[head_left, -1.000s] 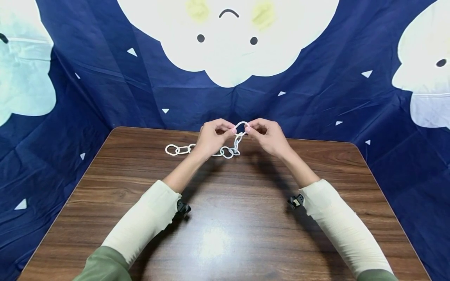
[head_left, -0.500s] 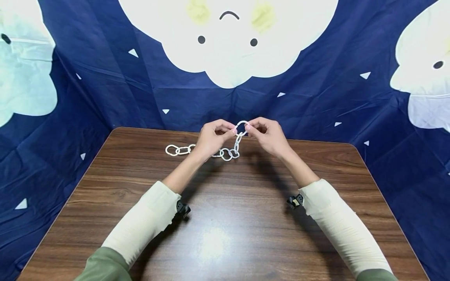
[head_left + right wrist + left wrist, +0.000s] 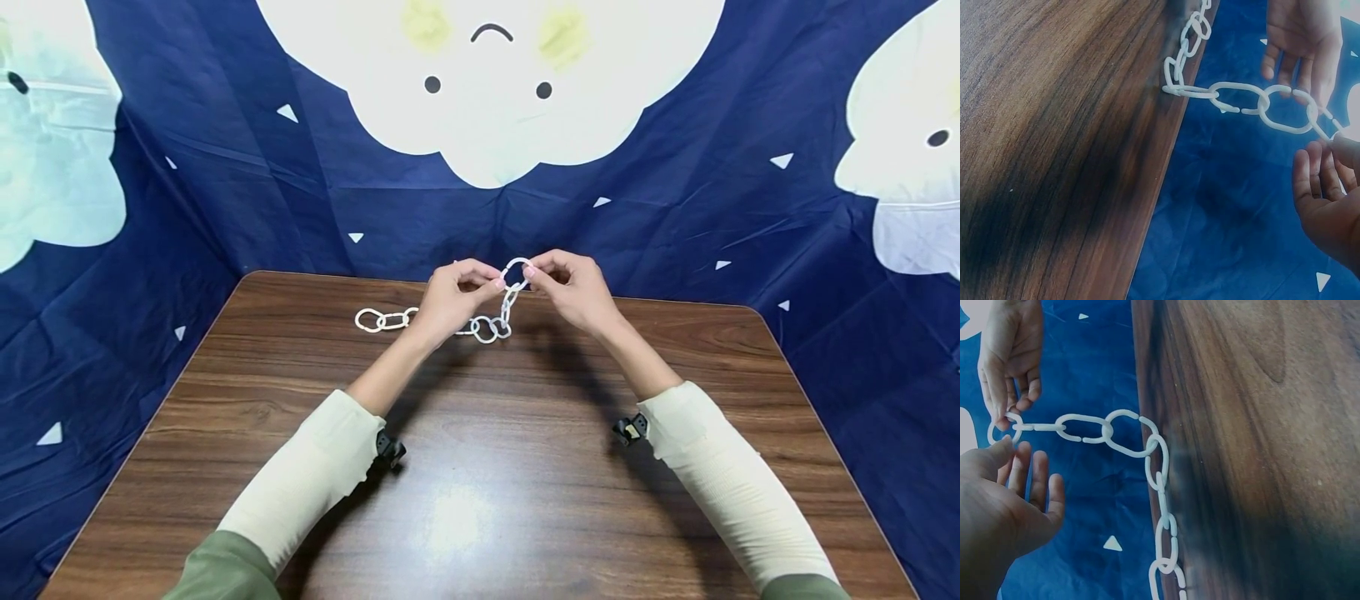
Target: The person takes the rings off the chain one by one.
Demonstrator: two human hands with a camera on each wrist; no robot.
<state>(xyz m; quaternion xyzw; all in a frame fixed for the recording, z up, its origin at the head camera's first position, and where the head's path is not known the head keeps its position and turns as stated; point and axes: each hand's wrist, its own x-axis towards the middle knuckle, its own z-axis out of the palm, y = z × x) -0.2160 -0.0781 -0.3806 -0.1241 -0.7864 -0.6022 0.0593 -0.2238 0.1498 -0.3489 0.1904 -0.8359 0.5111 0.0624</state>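
A white plastic link chain [image 3: 1085, 417] rises off the far edge of the table. My left hand [image 3: 448, 302] pinches the left side of its end link [image 3: 516, 260] between thumb and fingertips. Opposite it, my right hand [image 3: 573, 287] pinches the same link on the right side. Small gaps show in several of the oval links, as in one link [image 3: 1238, 84] in the right wrist view. From the held link, a few links hang down to the tabletop. The rest of the chain lies to the left, partly hidden behind my left hand and wrist.
The wooden table [image 3: 480, 467] has a bright glare spot near its front. A dark blue cloth [image 3: 247, 192] with white clouds and small triangles hangs behind and at both sides. The chain's free end link [image 3: 358, 320] lies at the far left of the tabletop.
Both hands stay on the end link with hardly any movement. The hanging links have shifted slightly to the left since one second ago.
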